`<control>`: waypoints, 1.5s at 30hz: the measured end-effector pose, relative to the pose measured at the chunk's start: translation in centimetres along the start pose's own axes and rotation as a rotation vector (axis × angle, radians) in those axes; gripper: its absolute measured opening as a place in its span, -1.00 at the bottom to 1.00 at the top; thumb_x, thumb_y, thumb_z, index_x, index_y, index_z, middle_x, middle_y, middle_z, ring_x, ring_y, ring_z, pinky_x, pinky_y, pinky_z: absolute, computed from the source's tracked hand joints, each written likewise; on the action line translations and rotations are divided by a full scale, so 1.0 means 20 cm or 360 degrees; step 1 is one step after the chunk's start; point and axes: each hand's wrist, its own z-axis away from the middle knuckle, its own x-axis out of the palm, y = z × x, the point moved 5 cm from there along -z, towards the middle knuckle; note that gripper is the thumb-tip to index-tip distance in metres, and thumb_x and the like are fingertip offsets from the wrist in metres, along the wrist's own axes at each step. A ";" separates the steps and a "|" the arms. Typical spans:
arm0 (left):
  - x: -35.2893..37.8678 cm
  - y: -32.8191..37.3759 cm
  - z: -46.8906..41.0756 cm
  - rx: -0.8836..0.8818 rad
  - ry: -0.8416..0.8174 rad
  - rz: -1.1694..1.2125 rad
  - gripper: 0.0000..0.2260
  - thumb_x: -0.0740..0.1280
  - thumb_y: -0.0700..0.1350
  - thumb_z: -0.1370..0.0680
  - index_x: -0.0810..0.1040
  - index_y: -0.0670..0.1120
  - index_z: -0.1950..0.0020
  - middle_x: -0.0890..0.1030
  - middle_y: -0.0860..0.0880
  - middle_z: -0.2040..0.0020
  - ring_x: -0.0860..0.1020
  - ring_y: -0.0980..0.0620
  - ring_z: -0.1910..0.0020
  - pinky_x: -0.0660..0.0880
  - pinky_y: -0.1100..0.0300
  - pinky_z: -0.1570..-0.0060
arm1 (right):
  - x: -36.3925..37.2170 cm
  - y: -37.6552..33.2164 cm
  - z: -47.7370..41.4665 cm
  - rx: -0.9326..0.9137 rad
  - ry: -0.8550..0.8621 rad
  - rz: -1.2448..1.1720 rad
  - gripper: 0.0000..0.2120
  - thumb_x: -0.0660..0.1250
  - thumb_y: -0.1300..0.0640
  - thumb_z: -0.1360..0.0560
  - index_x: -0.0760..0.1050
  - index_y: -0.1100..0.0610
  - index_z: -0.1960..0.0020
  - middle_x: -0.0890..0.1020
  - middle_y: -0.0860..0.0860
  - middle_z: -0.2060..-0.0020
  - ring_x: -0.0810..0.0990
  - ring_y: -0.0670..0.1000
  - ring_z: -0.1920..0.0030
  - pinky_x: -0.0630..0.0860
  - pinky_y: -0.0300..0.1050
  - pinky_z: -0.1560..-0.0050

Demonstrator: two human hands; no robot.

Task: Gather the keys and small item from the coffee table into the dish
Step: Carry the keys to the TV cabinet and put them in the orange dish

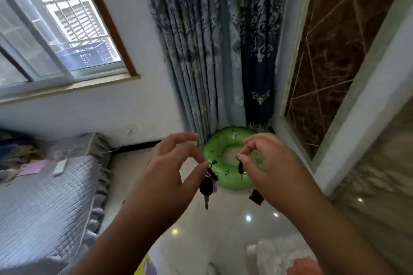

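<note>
Far left I see a window (55,29) with a brown frame, and below it a quilted grey cover (44,207) with a ruffled skirt; bed or sofa, I can't tell. A white remote-like bar (60,167) and a pink sheet (33,168) lie on it near its far edge. There's a wall socket (130,129) just beyond.

The left hand (165,176) is raised mid-frame with its grip pinched: thumb and forefinger hold the top of a key bunch (206,185), the other fingers loosely spread. The bunch hangs free in the air over the glossy white floor (223,230), black fob on top, one metal key pointing down.

Behind it, blue patterned curtains (201,51) drop to a green inflatable swim ring (214,152) in the floor corner.

The right hand (277,172) is raised beside the left, near but apart, with its grip also pinched: the fingertips hold a small dark item (241,167) that dangles in front of the ring's hole and is too small to name. A dark square scrap (256,197) shows just below that hand, against the floor.

Far right is a brown marble wall panel (335,51) in a pale frame.
</note>
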 end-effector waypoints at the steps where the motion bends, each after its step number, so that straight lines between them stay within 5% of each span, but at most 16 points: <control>1: 0.05 0.03 -0.08 0.0048 -0.0052 0.0013 -0.97 0.33 0.11 -0.49 0.50 0.22 0.12 0.38 0.35 -0.25 0.35 0.24 -0.31 0.25 0.36 -0.14 | -0.04 0.06 -0.01 0.0051 0.0039 0.0029 -0.94 0.33 0.04 -0.52 0.49 -0.05 0.14 0.49 -0.19 0.01 0.45 -0.19 -0.01 0.34 -0.34 0.07; 4: 0.21 0.14 -0.29 0.0235 -0.0200 0.0123 -0.96 0.31 0.14 -0.48 0.51 0.22 0.13 0.38 0.34 -0.26 0.37 0.20 -0.32 0.33 0.20 -0.21 | -0.19 0.23 -0.03 0.0221 0.0209 0.0109 -0.96 0.34 0.06 -0.52 0.51 -0.03 0.12 0.50 -0.17 0.01 0.45 -0.20 0.00 0.30 -0.43 0.06; 8: 0.44 0.29 -0.53 0.0500 -0.0413 0.0212 -0.96 0.30 0.14 -0.49 0.50 0.22 0.14 0.35 0.36 -0.25 0.34 0.21 -0.32 0.36 0.07 -0.27 | -0.37 0.43 0.00 0.0458 0.0452 0.0254 -0.96 0.34 0.04 -0.50 0.50 -0.07 0.12 0.50 -0.17 0.02 0.48 -0.14 -0.02 0.44 -0.16 0.00; 12: 0.67 0.43 -0.73 0.0807 -0.0618 0.0269 -0.97 0.33 0.10 -0.49 0.51 0.19 0.12 0.36 0.31 -0.25 0.32 0.32 -0.28 0.24 0.28 -0.29 | -0.50 0.57 0.05 0.0702 0.0723 0.0357 -0.93 0.36 0.07 -0.48 0.49 -0.08 0.14 0.52 -0.17 0.08 0.49 -0.15 0.04 0.41 -0.20 0.06; 18: 1.09 0.52 -0.84 0.1084 -0.1084 0.0410 -0.93 0.36 0.06 -0.48 0.50 0.16 0.19 0.40 0.32 -0.22 0.38 0.30 -0.22 0.28 0.34 -0.15 | -0.47 0.75 0.28 0.1160 0.1095 0.0485 -0.96 0.34 0.04 -0.51 0.52 -0.06 0.12 0.53 -0.16 0.12 0.46 -0.15 0.10 0.35 -0.35 0.12; 20: 1.26 0.52 -0.80 0.1111 -0.1252 0.0426 -0.90 0.37 0.02 -0.47 0.49 0.15 0.22 0.42 0.29 -0.21 0.43 0.30 -0.12 0.25 0.48 -0.02 | -0.42 0.79 0.39 0.1317 0.1168 0.0560 -0.97 0.33 0.00 -0.51 0.51 -0.08 0.11 0.53 -0.17 0.13 0.46 -0.14 0.15 0.37 -0.23 0.16; 23: 1.48 0.53 -0.70 0.1139 -0.1437 0.0422 -0.91 0.37 -0.01 -0.48 0.50 0.12 0.21 0.44 0.22 -0.22 0.45 0.18 0.12 0.28 0.40 0.08 | -0.32 0.83 0.56 0.1534 0.1146 0.0615 -0.97 0.33 0.00 -0.52 0.53 -0.06 0.08 0.55 -0.14 0.13 0.48 -0.10 0.11 0.44 -0.08 0.13; 26: 1.62 0.57 -0.57 0.1173 -0.1650 0.0444 -0.93 0.35 0.01 -0.48 0.49 0.12 0.18 0.42 0.22 -0.20 0.44 0.14 -0.16 0.35 0.19 -0.14 | -0.22 0.87 0.74 0.1747 0.1115 0.0559 -0.94 0.31 -0.02 -0.51 0.54 -0.06 0.08 0.54 -0.16 0.11 0.50 -0.11 0.06 0.46 -0.09 0.09; 30: 1.74 0.60 -0.41 0.1220 -0.1792 0.0382 -0.93 0.35 0.04 -0.48 0.49 0.13 0.17 0.41 0.21 -0.24 0.38 0.17 -0.26 0.36 0.01 -0.24 | -0.11 0.95 0.94 0.1891 0.1077 0.0447 -0.98 0.34 0.01 -0.50 0.54 -0.07 0.09 0.53 -0.19 0.05 0.53 -0.16 0.10 0.49 -0.08 0.04; 34: 1.85 0.62 -0.22 0.1189 -0.1904 0.0341 -0.96 0.36 0.02 -0.46 0.52 0.12 0.18 0.41 0.21 -0.26 0.38 0.16 -0.26 0.35 -0.02 -0.24 | -0.04 1.03 1.13 0.2027 0.1101 0.0369 -0.97 0.34 0.03 -0.50 0.52 -0.08 0.12 0.54 -0.20 0.05 0.48 -0.24 0.16 0.44 -0.19 0.18; 38: 1.94 0.62 -0.07 0.1186 -0.1949 0.0267 -0.97 0.38 -0.01 -0.46 0.54 0.10 0.16 0.41 0.20 -0.27 0.38 0.14 -0.28 0.35 -0.02 -0.24 | 0.04 1.15 1.30 0.2133 0.1079 0.0272 -0.97 0.34 0.07 -0.49 0.54 -0.05 0.12 0.55 -0.13 -0.02 0.52 -0.08 -0.04 0.50 -0.03 0.00; 45: 2.23 0.60 0.07 0.1091 -0.1977 0.0180 -0.96 0.41 -0.01 -0.45 0.56 0.11 0.17 0.42 0.21 -0.25 0.44 0.12 -0.15 0.40 -0.01 -0.18 | 0.29 1.40 1.58 0.2370 0.0819 0.0062 -0.96 0.33 0.02 -0.48 0.55 -0.07 0.12 0.54 -0.11 0.02 0.56 -0.06 0.07 0.54 0.00 0.01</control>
